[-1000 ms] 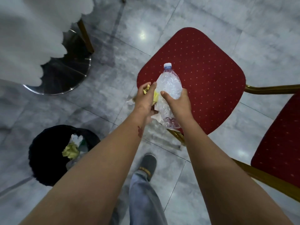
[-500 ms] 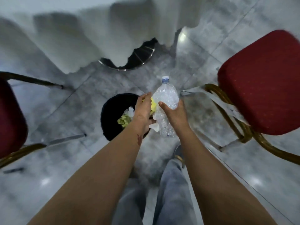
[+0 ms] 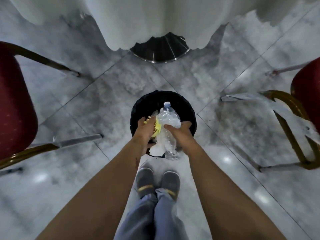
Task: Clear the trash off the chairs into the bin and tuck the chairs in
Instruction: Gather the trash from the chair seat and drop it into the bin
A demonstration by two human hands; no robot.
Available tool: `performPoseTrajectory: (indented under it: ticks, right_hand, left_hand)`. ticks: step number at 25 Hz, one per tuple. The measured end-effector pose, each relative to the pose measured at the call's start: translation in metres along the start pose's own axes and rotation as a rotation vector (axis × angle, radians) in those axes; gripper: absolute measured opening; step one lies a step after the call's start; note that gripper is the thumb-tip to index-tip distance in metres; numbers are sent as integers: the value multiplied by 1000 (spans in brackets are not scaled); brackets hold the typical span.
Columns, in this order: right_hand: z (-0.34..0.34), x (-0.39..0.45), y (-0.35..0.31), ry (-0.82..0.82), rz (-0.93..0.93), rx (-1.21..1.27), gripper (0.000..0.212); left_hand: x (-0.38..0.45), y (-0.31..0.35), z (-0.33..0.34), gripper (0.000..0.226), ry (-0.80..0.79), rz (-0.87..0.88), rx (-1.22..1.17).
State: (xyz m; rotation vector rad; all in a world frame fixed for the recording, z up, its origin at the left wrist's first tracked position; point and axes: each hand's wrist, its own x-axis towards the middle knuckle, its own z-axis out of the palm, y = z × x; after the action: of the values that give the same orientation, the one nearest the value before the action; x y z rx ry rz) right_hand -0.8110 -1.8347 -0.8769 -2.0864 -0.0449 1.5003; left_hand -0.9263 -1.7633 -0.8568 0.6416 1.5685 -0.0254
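Observation:
A crumpled clear plastic bottle [image 3: 168, 118] with a blue cap is held upright directly over the round black bin [image 3: 187, 108], gripped by my right hand [image 3: 180, 134]. My left hand [image 3: 144, 130] is closed on yellow paper [image 3: 157, 129] and a white paper scrap [image 3: 156, 149] pressed against the bottle's left side. Both hands hover above the bin's opening. A red padded chair [image 3: 15, 108] with gold legs stands at the far left, and another red chair [image 3: 307, 94] at the far right.
A white tablecloth [image 3: 147, 19] hangs at the top, with the table's shiny round metal base [image 3: 160, 52] under it. My grey shoes [image 3: 157, 183] stand on the grey marble floor just behind the bin. Gold chair legs [image 3: 292, 132] reach inward at the right.
I have turned from the right chair to face the bin; the bottle and papers moved with my hands from beside the chair to over the bin's opening.

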Motion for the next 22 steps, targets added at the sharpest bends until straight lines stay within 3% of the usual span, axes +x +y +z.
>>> performPoseTrajectory:
  ticks: [4, 9, 13, 22]
  right_hand:
    - [-10, 48, 0, 35, -29, -72, 76]
    - [-18, 39, 26, 84, -98, -266, 73]
    - [-20, -13, 37, 86, -200, -600, 68]
    - [-20, -198, -8, 6, -563, -1038, 62]
  left_hand:
    - [54, 1, 12, 75, -32, 28, 303]
    - [58, -24, -1, 69, 14, 135, 609]
    - [11, -34, -22, 67, 101, 242, 884]
    - [-182, -37, -75, 63, 281, 401, 1007]
